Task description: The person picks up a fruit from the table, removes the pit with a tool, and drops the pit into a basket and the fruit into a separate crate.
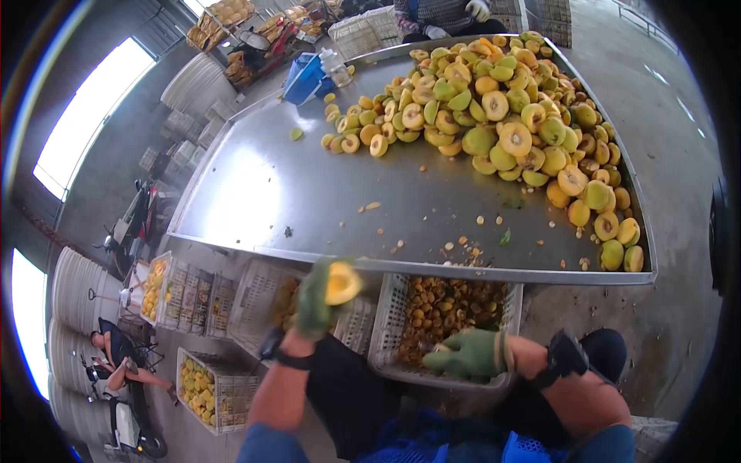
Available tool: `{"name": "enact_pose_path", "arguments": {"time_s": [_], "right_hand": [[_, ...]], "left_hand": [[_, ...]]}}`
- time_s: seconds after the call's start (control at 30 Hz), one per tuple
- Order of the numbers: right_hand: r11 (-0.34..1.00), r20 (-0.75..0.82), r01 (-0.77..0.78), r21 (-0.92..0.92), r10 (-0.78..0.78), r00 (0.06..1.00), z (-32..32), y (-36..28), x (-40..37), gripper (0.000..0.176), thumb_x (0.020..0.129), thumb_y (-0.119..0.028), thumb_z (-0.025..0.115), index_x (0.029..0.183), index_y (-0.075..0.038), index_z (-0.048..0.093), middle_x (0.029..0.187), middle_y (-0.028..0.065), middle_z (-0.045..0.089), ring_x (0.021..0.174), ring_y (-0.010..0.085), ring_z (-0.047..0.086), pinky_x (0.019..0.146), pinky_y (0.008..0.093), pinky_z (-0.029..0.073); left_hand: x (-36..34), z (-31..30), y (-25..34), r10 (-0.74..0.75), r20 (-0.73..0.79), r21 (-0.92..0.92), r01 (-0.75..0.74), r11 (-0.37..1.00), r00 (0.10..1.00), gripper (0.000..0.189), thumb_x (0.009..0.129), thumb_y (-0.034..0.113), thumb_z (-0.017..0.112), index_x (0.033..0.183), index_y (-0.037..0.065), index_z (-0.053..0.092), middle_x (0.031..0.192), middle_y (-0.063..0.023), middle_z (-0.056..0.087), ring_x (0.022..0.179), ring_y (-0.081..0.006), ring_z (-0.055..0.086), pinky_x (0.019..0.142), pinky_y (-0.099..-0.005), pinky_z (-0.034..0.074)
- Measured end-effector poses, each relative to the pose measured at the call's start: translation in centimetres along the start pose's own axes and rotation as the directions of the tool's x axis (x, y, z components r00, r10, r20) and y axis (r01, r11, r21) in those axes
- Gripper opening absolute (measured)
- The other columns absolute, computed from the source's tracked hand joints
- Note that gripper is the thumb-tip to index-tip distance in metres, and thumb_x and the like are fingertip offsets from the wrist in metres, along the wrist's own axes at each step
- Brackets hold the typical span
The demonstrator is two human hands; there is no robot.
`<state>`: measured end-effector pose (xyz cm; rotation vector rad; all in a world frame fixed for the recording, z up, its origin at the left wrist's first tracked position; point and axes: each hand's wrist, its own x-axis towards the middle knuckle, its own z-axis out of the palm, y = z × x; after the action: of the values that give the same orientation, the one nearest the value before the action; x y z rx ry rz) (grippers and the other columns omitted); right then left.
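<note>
My left hand [315,302], in a green glove, holds a yellow fruit half [341,283] with its hollow cut side showing, just off the near edge of the metal table [309,204]. My right hand [469,355], also gloved in green, is over a white crate [380,328] of small brown pieces; its fingers are close together, and whatever they may hold is too small to name. A large heap of halved yellow-green fruit [502,108] covers the back and right of the table.
A blue container [306,79] and a clear bottle [335,67] stand at the table's far left. Crates of fruit [220,393] are on the floor at left. Across the table is a person in gloves [444,17]; another person [123,351] sits at left.
</note>
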<state>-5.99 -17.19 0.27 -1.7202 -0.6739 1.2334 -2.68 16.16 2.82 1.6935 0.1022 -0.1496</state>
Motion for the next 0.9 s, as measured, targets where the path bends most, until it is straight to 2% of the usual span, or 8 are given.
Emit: {"name": "enact_pose_path", "arguments": {"time_s": [0.1,0.2,0.23,0.3,0.4,0.57,0.77,0.9], "right_hand": [[0.986,-0.095,0.025,-0.165,-0.041,0.995,1.2,-0.3,-1.3,0.04,0.095,-0.041,0.06,0.121,-0.01,0.061,0.094,0.0148,0.069,0.089,0.0333,0.071,0.08,0.0415,0.057],[0.576,-0.002,0.435,-0.692,-0.604,0.797,2.6,3.1,-1.4,0.046,0.096,-0.045,0.06,0.125,-0.009,0.058,0.103,0.018,0.069,0.097,0.0368,0.069,0.087,0.045,0.054],[0.808,-0.145,0.24,-0.539,-0.369,0.918,2.3,1.9,-1.9,0.046,0.096,-0.045,0.06,0.125,-0.009,0.059,0.105,0.018,0.069,0.098,0.0372,0.069,0.087,0.0457,0.054],[0.962,-0.253,-0.253,-0.099,0.222,0.942,2.0,-1.8,-3.5,0.046,0.095,-0.044,0.062,0.125,-0.008,0.059,0.108,0.018,0.068,0.1,0.0379,0.068,0.088,0.0472,0.054],[0.905,-0.287,-0.022,-0.425,-0.112,0.951,3.1,0.5,-3.4,0.034,0.093,-0.038,0.065,0.111,-0.009,0.063,0.099,0.0176,0.068,0.093,0.0377,0.069,0.08,0.0463,0.055],[0.931,-0.389,-0.192,-0.312,0.059,0.919,3.4,-1.5,-4.0,0.037,0.085,-0.028,0.073,0.115,-0.008,0.065,0.108,0.0194,0.067,0.092,0.0366,0.068,0.079,0.0493,0.053],[0.967,-0.518,-0.221,-0.125,0.126,0.846,1.9,-0.3,-3.3,0.026,0.096,-0.032,0.065,0.106,-0.009,0.066,0.094,0.0152,0.067,0.088,0.0355,0.069,0.078,0.0448,0.055],[0.925,-0.661,0.103,-0.365,-0.336,0.671,-0.9,-1.0,-1.6,0.021,0.098,-0.026,0.065,0.099,-0.005,0.065,0.083,0.012,0.067,0.076,0.0267,0.068,0.069,0.0388,0.054]], "left_hand": [[0.0,-9.0,-0.9,0.116,0.0,0.842,-0.063,0.536,0.993,0.058,0.099,0.049,0.06,0.132,0.002,0.064,0.118,-0.02,0.071,0.111,-0.0365,0.068,0.091,-0.0414,0.056],[3.1,-10.7,-0.3,0.113,-0.163,0.973,0.141,0.183,0.98,0.052,0.098,0.045,0.062,0.129,0.004,0.065,0.119,-0.0201,0.071,0.111,-0.0375,0.067,0.095,-0.0424,0.053],[5.5,-10.8,0.2,0.203,-0.137,0.99,0.124,0.074,0.97,0.05,0.098,0.044,0.062,0.128,0.004,0.066,0.119,-0.0198,0.072,0.109,-0.0371,0.068,0.095,-0.0424,0.053],[12.2,-6.9,1.9,0.387,-0.047,0.853,-0.164,0.495,0.921,0.049,0.097,0.044,0.063,0.124,0.003,0.067,0.111,-0.0203,0.073,0.104,-0.0363,0.069,0.093,-0.0415,0.053],[29.1,-5.3,-3.4,0.366,-0.176,0.604,-0.194,0.773,0.914,0.057,0.095,0.049,0.064,0.127,0.001,0.065,0.085,-0.0062,0.065,0.062,-0.0169,0.065,0.052,-0.0321,0.05],[46.1,0.0,-5.6,0.347,-0.4,0.628,-0.022,0.778,0.849,0.069,0.089,0.053,0.071,0.136,0.005,0.057,0.113,-0.0241,0.069,0.1,-0.0353,0.068,0.085,-0.0443,0.052],[39.6,4.6,-3.0,0.253,-0.042,0.741,-0.139,0.657,0.967,0.056,0.088,0.046,0.074,0.117,-0.001,0.066,0.1,-0.0165,0.074,0.081,-0.0304,0.07,0.067,-0.0415,0.054],[26.0,6.2,-0.1,-0.081,0.245,0.083,0.062,0.995,0.966,0.04,0.097,0.04,0.064,0.117,0.005,0.067,0.086,-0.0074,0.071,0.057,-0.0153,0.062,0.047,-0.0286,0.049]]}}
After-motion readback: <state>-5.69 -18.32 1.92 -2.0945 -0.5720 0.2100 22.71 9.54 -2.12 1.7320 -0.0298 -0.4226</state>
